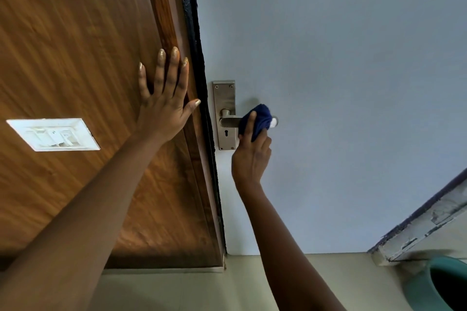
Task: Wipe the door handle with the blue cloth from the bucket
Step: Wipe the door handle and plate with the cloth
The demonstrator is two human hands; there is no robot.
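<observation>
A metal lever door handle [228, 121] on a steel backplate [223, 98] sits on the pale grey-blue door [341, 83]. The dark blue cloth [260, 118] is wrapped around the outer part of the lever, and my right hand [251, 156] grips it from below; only the lever's tip and inner stretch show. My left hand [164, 98] lies flat with fingers spread on the brown wooden panel [75, 58] beside the door frame, holding nothing. The green bucket [442, 283] is at the bottom right corner, partly cut off.
A white switch plate [53, 134] is mounted on the wooden panel at left. A black strip [199, 78] runs along the door edge. Beige floor [214, 290] lies below, and a chipped pale ledge [424, 230] slants above the bucket.
</observation>
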